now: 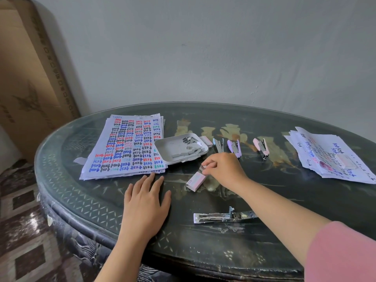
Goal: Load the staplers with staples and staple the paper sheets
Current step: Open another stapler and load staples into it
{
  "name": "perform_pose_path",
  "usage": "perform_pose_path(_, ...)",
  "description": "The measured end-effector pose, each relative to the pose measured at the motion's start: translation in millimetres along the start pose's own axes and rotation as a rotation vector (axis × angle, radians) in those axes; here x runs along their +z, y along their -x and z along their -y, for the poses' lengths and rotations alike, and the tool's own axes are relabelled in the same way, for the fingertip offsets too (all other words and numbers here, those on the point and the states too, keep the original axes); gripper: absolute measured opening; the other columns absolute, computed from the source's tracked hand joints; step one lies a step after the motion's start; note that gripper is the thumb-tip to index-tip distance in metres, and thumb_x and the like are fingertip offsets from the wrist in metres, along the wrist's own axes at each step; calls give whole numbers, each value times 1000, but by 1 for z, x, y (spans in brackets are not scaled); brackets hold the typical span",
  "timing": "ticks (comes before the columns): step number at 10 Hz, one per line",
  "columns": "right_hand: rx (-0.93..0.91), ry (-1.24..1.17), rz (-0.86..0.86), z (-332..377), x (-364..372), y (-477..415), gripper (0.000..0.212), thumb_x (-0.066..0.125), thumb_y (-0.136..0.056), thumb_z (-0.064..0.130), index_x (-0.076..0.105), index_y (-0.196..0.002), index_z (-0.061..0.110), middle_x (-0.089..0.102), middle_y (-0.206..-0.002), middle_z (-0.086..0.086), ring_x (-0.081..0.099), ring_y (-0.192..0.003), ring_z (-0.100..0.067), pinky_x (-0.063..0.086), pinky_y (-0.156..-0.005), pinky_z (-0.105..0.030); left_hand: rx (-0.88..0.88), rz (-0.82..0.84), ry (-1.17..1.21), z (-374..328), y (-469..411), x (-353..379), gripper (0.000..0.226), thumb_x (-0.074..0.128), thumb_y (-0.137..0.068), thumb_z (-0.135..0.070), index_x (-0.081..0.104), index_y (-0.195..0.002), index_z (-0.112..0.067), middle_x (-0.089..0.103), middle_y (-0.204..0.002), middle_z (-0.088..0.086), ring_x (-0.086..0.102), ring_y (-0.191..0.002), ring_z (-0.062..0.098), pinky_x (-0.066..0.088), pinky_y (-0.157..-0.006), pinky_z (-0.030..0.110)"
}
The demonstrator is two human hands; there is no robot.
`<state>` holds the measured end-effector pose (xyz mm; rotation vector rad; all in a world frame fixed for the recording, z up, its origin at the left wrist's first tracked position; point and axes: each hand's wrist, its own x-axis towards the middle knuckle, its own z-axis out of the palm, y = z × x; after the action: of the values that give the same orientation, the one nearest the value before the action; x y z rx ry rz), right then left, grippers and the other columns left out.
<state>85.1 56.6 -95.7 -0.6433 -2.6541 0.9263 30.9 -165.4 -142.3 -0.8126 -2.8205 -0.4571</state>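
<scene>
The right hand (222,166) pinches a staple strip (201,168) at the mouth of the staple box (196,181), while the left hand (145,202) rests flat, fingers spread, on the desk (305,202).

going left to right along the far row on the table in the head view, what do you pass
paper sheet stack → white tray holding staples → blue stapler → purple stapler → pink stapler → second paper pile. The small box behind the tray overlaps it, so it is left out.
</scene>
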Motion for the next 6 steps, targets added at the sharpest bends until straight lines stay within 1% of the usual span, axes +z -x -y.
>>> perform_pose_path(1, 10, -81, 3, -1, -1, 1, 27, 73, -80, 8, 74, -104, 18, 69, -65, 11, 64, -79, -3, 48, -92, -25, 0, -5, 6, -1, -1, 0, 76, 8, -79, -62, 44, -138, -32, 39, -149, -6, 29, -140, 15, 17, -117, 40)
perform_pose_path(2, -1, -77, 5, -1, -2, 1, 27, 69, -82, 6, 74, -105, 20, 71, -80, 1, 61, -75, -5, 46, -81, -17, 1, -2, 4, -1, -1, 1, 76, 8, -79, -62, 44, -139, -32, 39, -149, -6, 29, -140, 15, 16, -117, 40)
perform_pose_path(3, -27, -34, -11, 0, -2, 1, 19, 67, -83, 7, 74, -97, 18, 69, -81, -2, 62, -77, -12, 48, -76, -19, -3, -3, 10, 0, -1, 1, 76, 9, -79, -63, 44, -139, -32, 39, -149, -6, 29, -140, 15, 16, -117, 40)
perform_pose_path(4, -84, 55, 7, 0, -3, 2, 19, 64, -86, 10, 72, -101, 18, 68, -78, 2, 61, -79, -11, 52, -82, -28, 0, 4, 6, 0, -1, 1, 77, 6, -79, -63, 41, -140, -33, 36, -151, -8, 26, -141, 14, 14, -117, 39)
perform_pose_path(5, -124, 123, 42, 1, -2, 3, 19, 63, -88, 12, 69, -104, 21, 72, -80, 3, 64, -80, -13, 54, -82, -34, 0, 1, 12, 0, 0, 0, 78, 5, -78, -63, 40, -141, -33, 35, -151, -8, 25, -142, 14, 13, -117, 38)
perform_pose_path(6, -117, 144, 34, 1, -1, 5, 11, 67, -86, 13, 69, -94, 20, 72, -81, 2, 65, -78, -14, 55, -80, -38, 1, 3, 10, 0, 0, 0, 78, 5, -78, -63, 40, -141, -33, 34, -151, -8, 24, -142, 13, 13, -117, 38)
